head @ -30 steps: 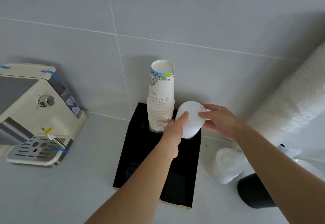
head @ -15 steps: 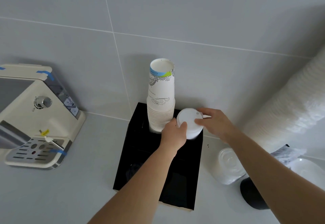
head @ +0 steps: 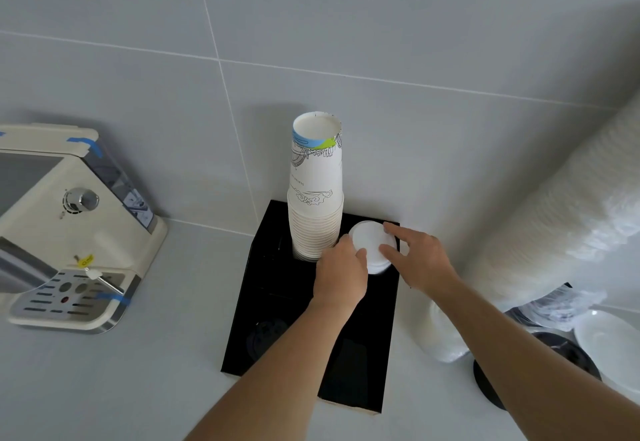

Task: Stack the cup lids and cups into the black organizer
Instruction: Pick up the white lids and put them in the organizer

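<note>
A black organizer [head: 273, 288] stands against the tiled wall. A tall stack of upside-down printed paper cups [head: 316, 191] rises from its back left hole. A white stack of plain cups [head: 371, 240], bottom up, sits low in the back right hole. My left hand [head: 341, 272] grips this white stack on its left side. My right hand [head: 417, 260] holds it from the right, fingers on its top. Black lids [head: 265, 335] lie in the front left compartment.
A cream coffee machine [head: 69, 229] with a drip tray stands at the left. A stack of clear lids [head: 441, 340] rests right of the organizer. Black lids [head: 485, 381], white bowls [head: 609, 347] and a long sleeve of white cups [head: 568, 212] fill the right side.
Both hands have lowered the white stack of cups down into the organizer's back right hole; only its top now shows above the rim.
</note>
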{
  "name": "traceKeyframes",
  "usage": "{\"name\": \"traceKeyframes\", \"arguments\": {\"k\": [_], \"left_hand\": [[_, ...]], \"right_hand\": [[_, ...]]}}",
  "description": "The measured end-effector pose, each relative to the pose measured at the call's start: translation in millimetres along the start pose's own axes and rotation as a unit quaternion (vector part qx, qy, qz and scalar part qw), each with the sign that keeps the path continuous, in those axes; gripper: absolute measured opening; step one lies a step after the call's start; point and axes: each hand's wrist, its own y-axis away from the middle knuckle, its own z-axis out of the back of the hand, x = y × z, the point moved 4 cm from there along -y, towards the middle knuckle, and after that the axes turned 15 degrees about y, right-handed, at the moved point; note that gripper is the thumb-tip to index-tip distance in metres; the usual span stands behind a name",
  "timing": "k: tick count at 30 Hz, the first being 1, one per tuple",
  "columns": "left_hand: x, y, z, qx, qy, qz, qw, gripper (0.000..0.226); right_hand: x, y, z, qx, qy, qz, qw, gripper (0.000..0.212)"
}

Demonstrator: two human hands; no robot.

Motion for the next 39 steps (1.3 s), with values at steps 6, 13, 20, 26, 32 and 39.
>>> {"name": "traceKeyframes", "arguments": {"k": [6,13,20,26,32,39], "left_hand": [[-3,7,4,0.062,-0.114,-0.109,0.986,0.019],[4,17,-3,0.121,-0.15,-0.129,0.973,0.012],[1,20,0,0.152,-0.168,-0.096,0.969,0.029],[-2,28,16,0.133,-0.09,-0.051,0.986,0.041],[5,55,29,0.128,0.05,0.033,0.99,0.051],[0,110,38,0.118,0.378,0.175,0.901,0.039]], "right_hand": [[-3,7,-9,-0.005,0.024,0.018,1.0,0.048],[-1,6,-11,-0.012,0.029,0.025,0.999,0.046],[2,8,-10,0.012,0.053,0.016,0.998,0.049],[2,21,1,0.029,0.025,-0.006,0.999,0.051],[-12,57,18,0.023,-0.106,-0.078,0.991,0.05],[-48,114,30,0.015,-0.357,-0.122,0.926,0.042]]}}
